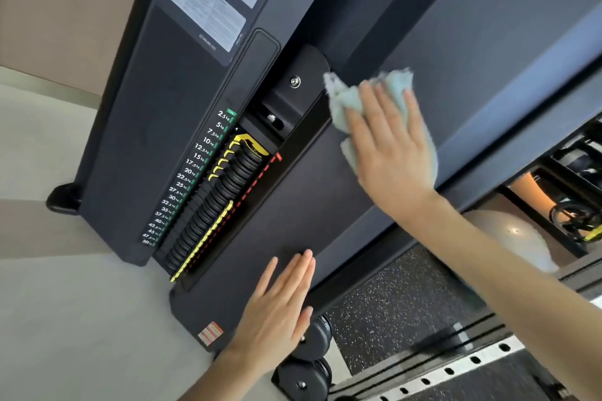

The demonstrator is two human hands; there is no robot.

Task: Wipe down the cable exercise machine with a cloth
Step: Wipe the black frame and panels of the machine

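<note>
Two bare hands are at the matte black machine (156, 140). The right hand (387, 153), fingers straight and slightly spread, presses a fluffy pale-blue cloth (345, 101) flat against the smooth panel, near its right edge and just beside a rounded, bolted bracket (303, 72). The palm hides most of the cloth. The left hand (280, 306), fingers straight and together, holds nothing low on the same panel; whether it touches is hard to tell. Ribbed black weight plates (224, 185) fill a narrow slot. The small print on the label (211, 0) is too blurred to read.
</note>
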